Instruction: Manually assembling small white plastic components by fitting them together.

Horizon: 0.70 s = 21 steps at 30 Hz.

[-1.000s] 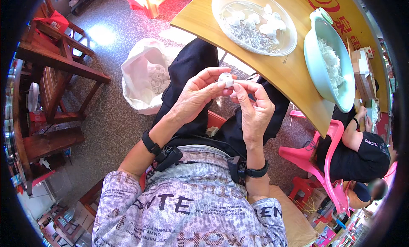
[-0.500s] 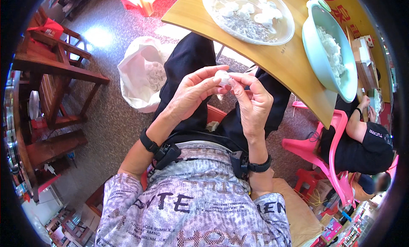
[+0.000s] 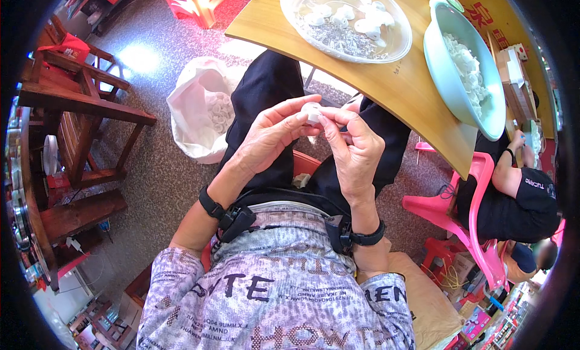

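Observation:
Above my lap, a small white plastic piece (image 3: 312, 113) is pinched between both hands. My left hand (image 3: 266, 131) grips it with thumb and fingertips. My right hand (image 3: 355, 143) has its thumb and forefinger pressed against the piece's right side; whether a smaller part sits between those fingertips is too small to tell. Beyond my hands, a clear round tray (image 3: 406, 47) on the table holds several white plastic pieces (image 3: 374, 25) and a heap of small shiny metal parts (image 3: 347, 43). To its right stands a pale green basin (image 3: 444, 78) filled with white pieces (image 3: 466, 72).
The wooden table (image 3: 417, 87) has its near edge just beyond my knees. A white sack (image 3: 190, 129) of white pieces stands on the floor to my left, near a dark wooden chair (image 3: 84, 105). At right, a person (image 3: 513, 193) sits by a pink chair (image 3: 447, 214).
The white piece has turned slightly in my fingers, and both hands have shifted a little to the left. The view has moved slightly too.

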Motion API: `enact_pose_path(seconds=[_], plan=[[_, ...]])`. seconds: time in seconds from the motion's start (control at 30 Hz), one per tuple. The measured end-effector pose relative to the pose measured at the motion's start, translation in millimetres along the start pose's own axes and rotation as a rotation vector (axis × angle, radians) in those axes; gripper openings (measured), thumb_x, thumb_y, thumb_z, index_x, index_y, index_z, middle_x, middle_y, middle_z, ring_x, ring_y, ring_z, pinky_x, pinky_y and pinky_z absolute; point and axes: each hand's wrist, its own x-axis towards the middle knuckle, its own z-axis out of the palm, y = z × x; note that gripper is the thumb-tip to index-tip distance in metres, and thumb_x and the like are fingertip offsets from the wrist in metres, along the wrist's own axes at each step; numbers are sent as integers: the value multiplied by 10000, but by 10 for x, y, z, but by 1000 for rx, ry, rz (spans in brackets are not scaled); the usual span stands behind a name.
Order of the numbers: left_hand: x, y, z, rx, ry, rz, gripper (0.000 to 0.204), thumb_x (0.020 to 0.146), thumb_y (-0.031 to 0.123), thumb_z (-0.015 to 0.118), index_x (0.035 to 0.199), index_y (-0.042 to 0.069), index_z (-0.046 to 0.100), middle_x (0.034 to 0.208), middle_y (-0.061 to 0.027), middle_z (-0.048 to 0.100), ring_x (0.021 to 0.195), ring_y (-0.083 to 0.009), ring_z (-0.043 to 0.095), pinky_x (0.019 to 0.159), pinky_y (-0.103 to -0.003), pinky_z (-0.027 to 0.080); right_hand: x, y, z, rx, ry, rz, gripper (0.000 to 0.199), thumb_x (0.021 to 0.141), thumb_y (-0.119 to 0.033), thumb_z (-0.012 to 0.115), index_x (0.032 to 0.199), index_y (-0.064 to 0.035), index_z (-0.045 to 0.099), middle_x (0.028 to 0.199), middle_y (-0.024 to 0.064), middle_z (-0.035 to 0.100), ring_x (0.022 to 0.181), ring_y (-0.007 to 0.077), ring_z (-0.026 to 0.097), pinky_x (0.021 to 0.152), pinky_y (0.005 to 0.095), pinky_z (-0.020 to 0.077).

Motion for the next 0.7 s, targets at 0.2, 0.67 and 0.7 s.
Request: enact_pose_path(seconds=[0.2,0.67,0.7], plan=[[1,8,0,-35,-15,-7,423,958,143,527,1341,-11,437,1152,-98,609,1032,-134,601,912,-284,500,-3,-10,-4,11,10,17,108,867,-33,648,966,3,672,904,44,694,758,56,627,635,187,513],[-3,20,-10,16,-7,4,421,960,152,525,1338,-12,441,1170,-103,603,1047,-141,598,915,-295,501,10,-5,3,1,3,-10,120,847,12,642,965,-3,658,887,81,698,737,128,671,648,233,529],[-4,24,-3,21,-6,8,422,959,154,526,1338,-12,441,1170,-102,602,1046,-141,598,914,-295,502,13,-3,3,0,7,-13,120,848,12,640,965,-4,659,886,80,699,737,126,671,649,232,527]])
